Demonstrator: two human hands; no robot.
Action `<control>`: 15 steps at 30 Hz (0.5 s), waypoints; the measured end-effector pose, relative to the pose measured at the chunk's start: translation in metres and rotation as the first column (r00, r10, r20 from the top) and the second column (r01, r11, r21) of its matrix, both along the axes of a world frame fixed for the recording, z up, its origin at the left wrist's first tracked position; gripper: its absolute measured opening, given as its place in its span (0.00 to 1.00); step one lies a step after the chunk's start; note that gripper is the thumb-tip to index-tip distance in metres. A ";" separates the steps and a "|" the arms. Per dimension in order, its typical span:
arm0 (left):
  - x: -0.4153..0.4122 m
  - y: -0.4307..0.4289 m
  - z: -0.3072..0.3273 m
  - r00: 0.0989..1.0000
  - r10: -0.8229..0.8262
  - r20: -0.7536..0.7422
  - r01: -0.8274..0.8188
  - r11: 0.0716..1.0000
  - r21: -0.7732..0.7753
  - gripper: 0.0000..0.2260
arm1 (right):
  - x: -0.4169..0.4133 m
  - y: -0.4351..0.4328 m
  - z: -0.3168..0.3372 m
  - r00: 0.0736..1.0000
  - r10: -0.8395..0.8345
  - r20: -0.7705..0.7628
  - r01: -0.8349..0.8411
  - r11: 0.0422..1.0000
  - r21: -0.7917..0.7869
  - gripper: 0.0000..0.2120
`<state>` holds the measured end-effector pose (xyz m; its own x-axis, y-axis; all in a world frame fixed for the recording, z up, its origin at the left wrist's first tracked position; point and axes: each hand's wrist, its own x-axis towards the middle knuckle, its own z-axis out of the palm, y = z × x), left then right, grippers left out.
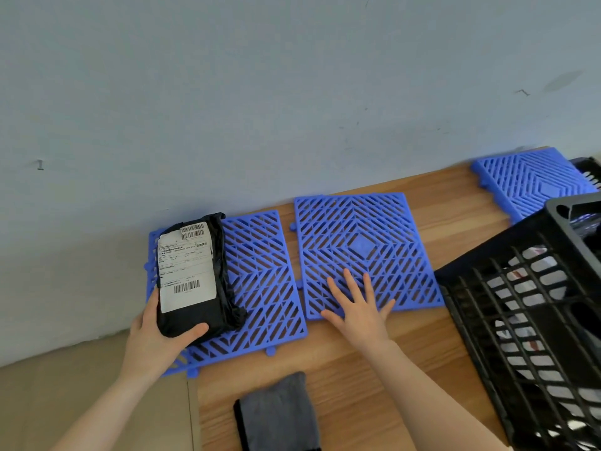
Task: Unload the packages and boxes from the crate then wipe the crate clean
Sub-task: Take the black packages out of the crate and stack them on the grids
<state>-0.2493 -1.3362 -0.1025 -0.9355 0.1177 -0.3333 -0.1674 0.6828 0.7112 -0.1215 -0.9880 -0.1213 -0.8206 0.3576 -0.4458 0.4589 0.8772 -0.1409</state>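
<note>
A black plastic-wrapped package [195,275] with a white shipping label lies on the left blue grid mat [266,288]. My left hand [156,340] grips its near end. My right hand [357,307] lies flat with fingers spread on the near edge of the middle blue grid mat [361,249], holding nothing. The black slatted crate [533,320] stands at the right, with white and dark packages visible through its side.
A folded grey cloth [276,411] lies on the wooden table [374,385] near its front edge. A third blue grid mat [533,180] sits at the back right. The pale wall runs right behind the mats. The table's left edge drops to the floor.
</note>
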 end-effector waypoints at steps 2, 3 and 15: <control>0.000 -0.004 -0.002 1.000 -0.008 -0.014 0.008 1.000 -0.024 0.50 | 0.001 0.004 -0.002 1.000 0.023 0.001 -0.023 1.000 -0.013 0.32; 0.000 -0.005 -0.003 1.000 -0.007 -0.016 0.007 0.999 -0.031 0.48 | 0.001 0.006 -0.003 1.000 0.030 0.000 -0.030 0.999 -0.023 0.32; 0.003 -0.009 -0.007 0.999 -0.002 -0.036 0.000 0.999 -0.036 0.46 | 0.008 0.030 -0.004 0.995 0.099 -0.017 -0.100 0.993 -0.061 0.32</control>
